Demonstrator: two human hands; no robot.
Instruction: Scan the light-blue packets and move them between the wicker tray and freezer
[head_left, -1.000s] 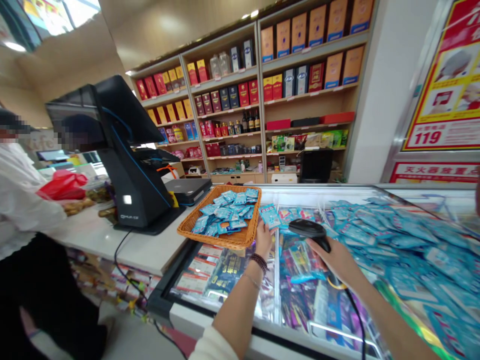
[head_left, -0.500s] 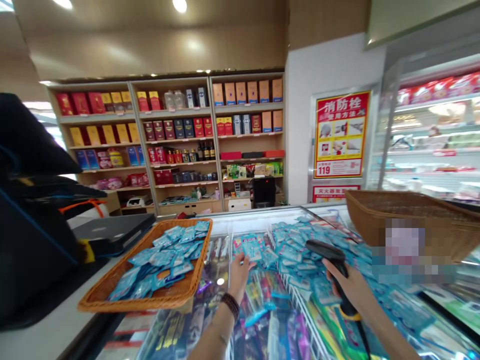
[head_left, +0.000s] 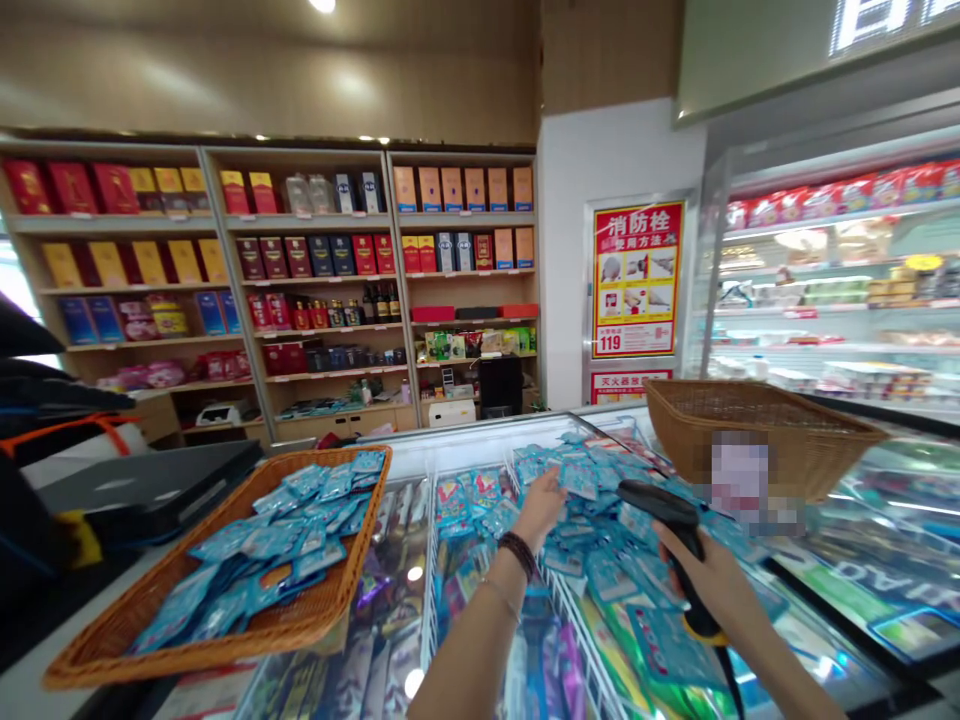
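My left hand (head_left: 544,502), with a dark beaded bracelet on the wrist, is over the white wire divider of the glass-topped freezer. Its fingers are bent at the edge of a small blue packet (head_left: 580,479), and they look closed on it. My right hand (head_left: 703,566) is wrapped around the handle of a black and yellow barcode scanner (head_left: 666,506), whose head points left toward that packet. Around and below both hands lies a loose pile of similar blue packets (head_left: 609,570). More packets with red print (head_left: 465,497) lie left of the divider.
An orange wicker tray (head_left: 358,580) holding blue packets stands on the left, beside a dark flat device (head_left: 150,490). A brown wicker basket (head_left: 832,452) rests on the freezer at right. Shelves of boxes (head_left: 315,257) and a red poster (head_left: 637,280) are behind.
My left hand has moved right, from the red-printed packets to the blue pile near the scanner. The scanner remains in my right hand. The view has turned slightly right.
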